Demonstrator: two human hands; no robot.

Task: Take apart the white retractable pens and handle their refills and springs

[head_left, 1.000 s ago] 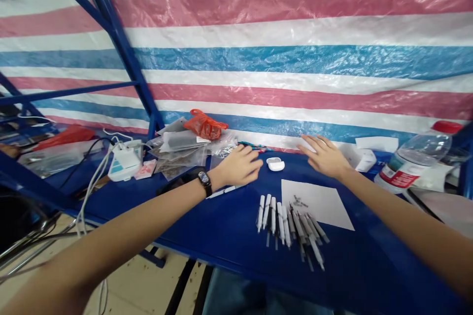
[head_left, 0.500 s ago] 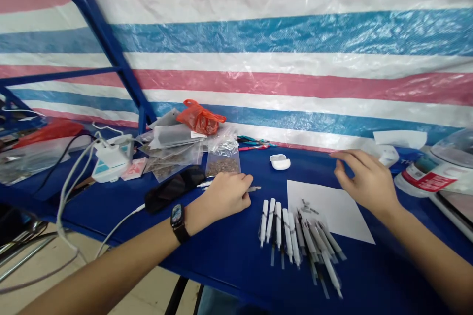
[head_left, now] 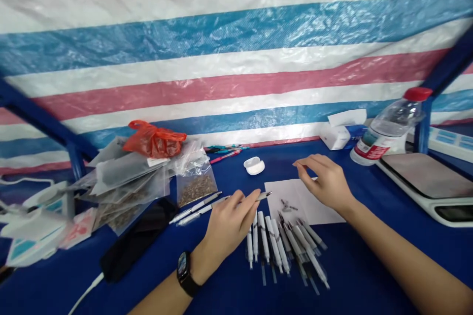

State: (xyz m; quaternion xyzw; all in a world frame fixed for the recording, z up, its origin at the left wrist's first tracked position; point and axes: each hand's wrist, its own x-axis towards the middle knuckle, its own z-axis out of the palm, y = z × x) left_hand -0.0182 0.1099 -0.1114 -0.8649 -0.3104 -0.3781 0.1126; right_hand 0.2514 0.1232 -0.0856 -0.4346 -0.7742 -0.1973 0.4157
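the left hand (head_left: 231,226) is closed on a slim white pen (head_left: 263,196), its long axis sideways, tip pointing right toward small metal parts (head_left: 287,204) on a white sheet (head_left: 277,189); the right hand (head_left: 325,182), apart and nearer them, hovers open.

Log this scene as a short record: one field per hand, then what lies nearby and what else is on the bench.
Left hand: holds a slim pen, tip pointing right
Right hand: open, empty, over a white paper sheet
On sheet: small metal parts
Nearest hands: a row of white pens; loose pens
Rest: white earbud case; bag of brown granules; orange plastic bag; water bottle; digital scale; blue table
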